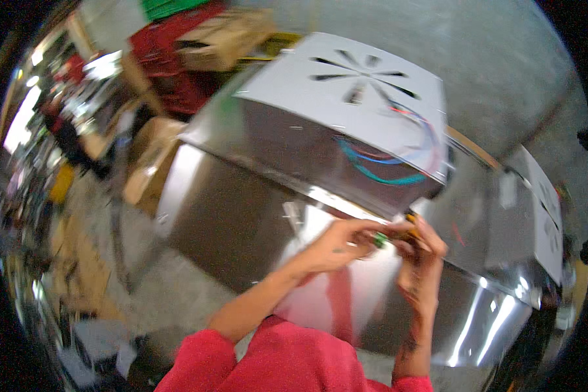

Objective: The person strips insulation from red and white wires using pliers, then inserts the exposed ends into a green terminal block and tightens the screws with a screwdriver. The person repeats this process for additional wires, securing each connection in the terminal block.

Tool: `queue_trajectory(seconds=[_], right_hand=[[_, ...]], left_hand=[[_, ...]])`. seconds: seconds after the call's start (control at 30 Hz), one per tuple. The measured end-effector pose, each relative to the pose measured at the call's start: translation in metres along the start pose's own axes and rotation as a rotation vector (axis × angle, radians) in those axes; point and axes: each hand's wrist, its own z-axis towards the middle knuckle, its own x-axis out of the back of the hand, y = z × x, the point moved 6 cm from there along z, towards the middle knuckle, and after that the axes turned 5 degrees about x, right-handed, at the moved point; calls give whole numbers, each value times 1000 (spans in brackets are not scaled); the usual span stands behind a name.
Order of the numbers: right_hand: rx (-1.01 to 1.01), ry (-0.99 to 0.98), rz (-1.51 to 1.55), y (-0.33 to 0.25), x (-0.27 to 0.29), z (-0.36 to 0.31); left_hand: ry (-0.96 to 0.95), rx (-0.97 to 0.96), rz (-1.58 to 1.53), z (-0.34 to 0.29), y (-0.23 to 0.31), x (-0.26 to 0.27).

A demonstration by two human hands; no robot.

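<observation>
My left hand (346, 245) is closed by pinched fingers around a small green piece (379, 240), too blurred to name exactly. Right beside it, my right hand (423, 248) is closed around a small yellow-orange thing (411, 225), mostly hidden by the fingers. Both hands meet just in front of a metal housing (294, 127) whose pale top has a ring of slots. A loop of teal and blue wires (379, 173) hangs down its near side, and red and blue wires lie across its top.
Shiny sheet metal (228, 209) spreads under the housing and my hands. A second slotted housing (522, 215) stands at the right. Cardboard boxes (225, 39) and a red stack (170, 85) are at the far left. Clutter (65, 163) lines the left side.
</observation>
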Motion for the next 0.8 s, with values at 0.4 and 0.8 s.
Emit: queue_trajectory(seconds=[0.4,0.8], right_hand=[[-134,209,73,6,-2,-9],[13,80,146,6,-6,8]], left_hand=[[16,98,138,1,1,-1],[49,-5,177,-4,-5,8]])
